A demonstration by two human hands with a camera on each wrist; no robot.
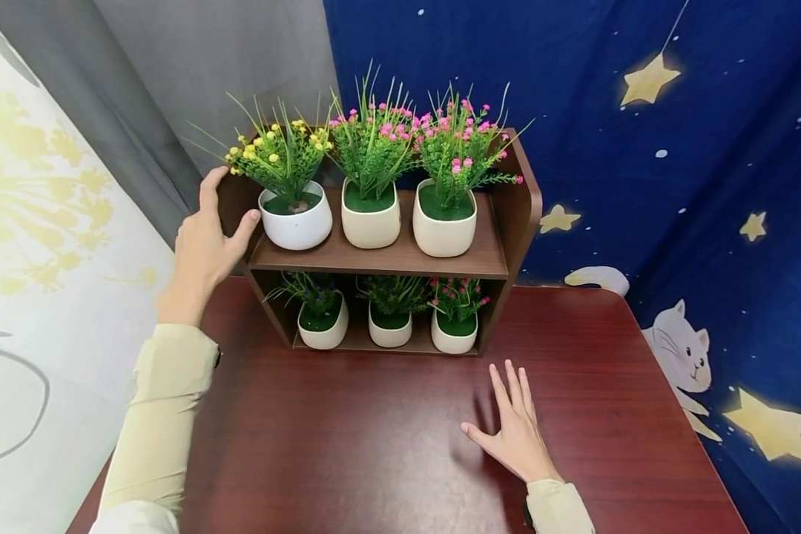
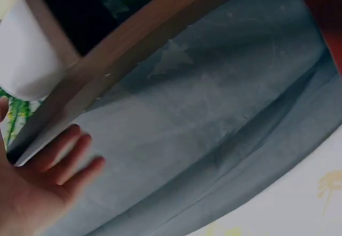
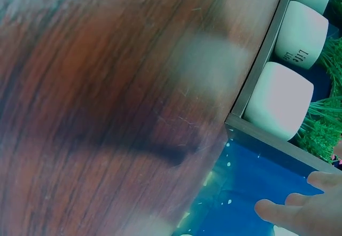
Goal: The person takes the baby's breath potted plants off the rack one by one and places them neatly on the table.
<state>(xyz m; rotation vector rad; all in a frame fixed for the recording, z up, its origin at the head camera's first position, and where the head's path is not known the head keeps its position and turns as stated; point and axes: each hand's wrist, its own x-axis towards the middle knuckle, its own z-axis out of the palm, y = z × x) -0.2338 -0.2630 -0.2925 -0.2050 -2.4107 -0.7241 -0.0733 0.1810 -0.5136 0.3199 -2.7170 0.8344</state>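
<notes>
A brown two-tier shelf (image 1: 380, 261) stands on the table and holds potted artificial plants. My left hand (image 1: 203, 241) is at its upper left side, thumb and fingers spread to either side of the side panel (image 2: 80, 81). Its thumb lies close to the white pot (image 1: 297, 226) with yellow flowers; whether they touch, I cannot tell. Beside that pot are two cream pots, one in the middle (image 1: 371, 226) and one on the right (image 1: 444, 233), both with pink flowers. My right hand (image 1: 515, 437) hovers over the table, fingers spread and holding nothing, right of the shelf's front.
On the lower tier sit three smaller cream pots: left (image 1: 325, 330), middle (image 1: 390, 334) and right (image 1: 454, 340). Under everything is a reddish-brown table (image 1: 347, 437). Behind hang a grey curtain (image 1: 227, 52) and a blue star-patterned curtain (image 1: 574, 67).
</notes>
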